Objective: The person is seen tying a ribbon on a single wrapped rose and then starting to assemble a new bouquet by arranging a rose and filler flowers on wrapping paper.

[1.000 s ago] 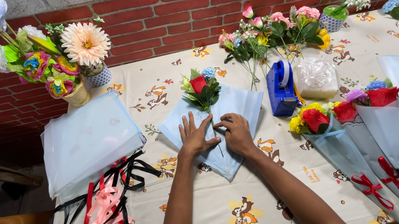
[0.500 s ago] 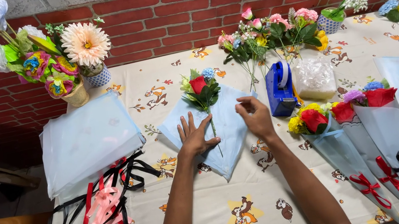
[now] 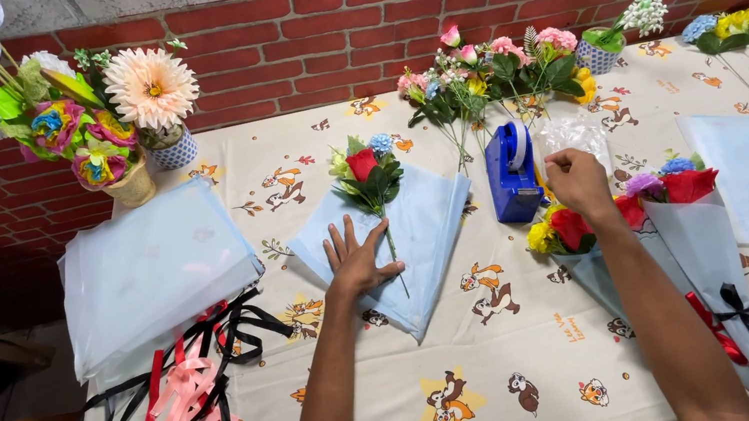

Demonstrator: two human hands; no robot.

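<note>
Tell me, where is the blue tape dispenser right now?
In the head view, the blue tape dispenser stands on the table right of centre, between the pale blue wrapping paper and the right hand, which reaches just beside it.

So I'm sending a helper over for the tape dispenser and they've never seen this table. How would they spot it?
Start at the brick wall and come down to the pink flowers lying mid-table. Just below them stands the tape dispenser, beside the right hand. It is the only solid blue plastic block there, with a pale roll on top.
</note>
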